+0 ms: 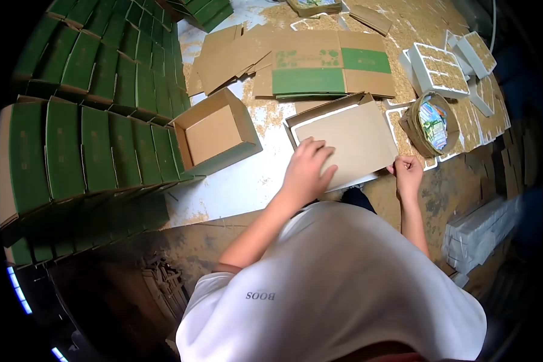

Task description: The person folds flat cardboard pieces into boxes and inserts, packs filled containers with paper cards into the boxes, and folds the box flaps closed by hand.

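Note:
A plain brown cardboard sheet (353, 136) lies over a cardboard box (289, 134) at the table's front edge; a white rim shows beneath the sheet at its left and back. My left hand (309, 168) rests on the sheet's near left part, fingers spread and palm down. At the sheet's near right corner, my right hand (408, 171) is closed in a pinch on its edge. An unlidded, bare-looking cardboard box (216, 134) stands left of my left hand. Beyond the covered box lie flat green-and-brown printed cartons (311, 63).
Green boxes (66, 151) stand in stacked rows on the left. To the right are a round basket (434, 125) of colourful packets and white trays (438, 69) filled with grainy tan material. Loose cardboard (226, 57) and scattered tan grains cover the back of the table.

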Available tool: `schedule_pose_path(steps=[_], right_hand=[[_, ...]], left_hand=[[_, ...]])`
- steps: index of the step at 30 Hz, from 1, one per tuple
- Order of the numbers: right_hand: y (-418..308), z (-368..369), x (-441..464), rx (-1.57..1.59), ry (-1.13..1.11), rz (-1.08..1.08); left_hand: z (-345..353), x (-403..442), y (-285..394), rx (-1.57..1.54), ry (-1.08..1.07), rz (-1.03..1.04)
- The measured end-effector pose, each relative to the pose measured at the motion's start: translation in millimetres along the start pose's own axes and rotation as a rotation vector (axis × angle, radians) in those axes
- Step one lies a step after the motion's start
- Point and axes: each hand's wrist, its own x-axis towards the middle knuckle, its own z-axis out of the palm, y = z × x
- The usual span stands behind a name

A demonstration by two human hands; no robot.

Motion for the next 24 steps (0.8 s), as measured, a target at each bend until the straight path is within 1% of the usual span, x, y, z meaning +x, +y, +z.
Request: schedule_pose_path(steps=[1,3,4,5,6,7,8,9,10,11,12,13,14,15,16,17,18,19,20,21,22,23,24], right_hand=[[8.4,-2.3,3.6,0.017,0.019,-0.028],[4.8,1.1,9.6,0.050,-0.032,-0.016],[0.5,5.0,12.1,0.071,-0.052,-0.013],[-5.8,5.4,13.9,-0.025,-0.145,-0.005],[-17.5,10.1,14.7,-0.212,-0.215,-0.116],[-27.7,14.7,14.7,-0.404,-0.285,-0.221],[-32.7,17.4,16.4,-0.598,-0.358,-0.326],[-34.4,18.5,21.8,-0.779,-0.389,-0.490],[-37.1,17.3,24.1,-0.852,-0.421,-0.498],[-41.0,17.1,27.1,-0.923,-0.456,-0.512],[-44.4,18.3,31.9,-0.990,-0.489,-0.534],[-42.0,17.5,40.0,-0.970,-0.510,-0.519],[-46.6,19.2,47.3,-0.903,-0.453,-0.581],[-53.2,22.1,54.4,-0.835,-0.396,-0.636],[-56.2,24.5,61.3,-0.768,-0.342,-0.683],[-48.3,26.7,77.6,-0.799,-0.404,-0.586],[-48.7,30.8,89.0,-0.741,-0.580,-0.357],[-30.8,33.5,106.2,-0.579,-0.814,-0.256],[-15.0,38.6,119.1,-0.410,-1.036,-0.153],[-18.7,43.3,120.8,-0.501,-1.114,-0.124],[-26.1,47.1,119.2,-0.591,-1.185,-0.093],[-29.4,48.0,117.7,-0.685,-1.252,-0.056],[-21.4,50.7,119.5,-0.713,-1.292,-0.031]], left_hand=[[19.4,0.9,5.8,0.070,-0.019,-0.001],[49.4,5.9,11.7,0.215,-0.060,-0.002],[55.0,9.3,11.0,0.209,-0.109,-0.073],[60.5,13.8,9.6,0.201,-0.158,-0.139],[64.6,17.8,10.3,0.188,-0.209,-0.205],[63.0,20.1,7.6,0.255,-0.319,-0.273],[62.3,21.4,5.8,0.268,-0.345,-0.295],[62.4,23.7,4.1,0.279,-0.366,-0.317],[64.6,26.1,2.5,0.290,-0.383,-0.343],[87.0,17.0,-20.4,0.303,-0.413,-0.375],[83.4,25.4,-16.9,0.318,-0.530,-0.411],[77.5,35.0,-12.7,0.331,-0.646,-0.446],[72.8,42.6,-10.8,0.342,-0.763,-0.481],[79.0,44.0,-15.7,0.395,-0.780,-0.484],[81.1,43.3,-17.6,0.365,-0.742,-0.500],[82.5,40.9,-18.9,0.333,-0.707,-0.518],[81.6,39.8,-20.6,0.303,-0.670,-0.535],[67.5,41.7,-21.9,0.194,-0.588,-0.500],[64.4,26.8,-34.3,0.200,-0.160,-0.288],[48.3,22.0,-23.5,0.207,0.253,-0.326],[33.5,16.8,-15.1,0.340,0.505,-0.473],[31.6,5.8,-28.0,0.454,0.687,-0.601],[33.9,-4.8,-47.0,0.307,0.607,-0.889]])
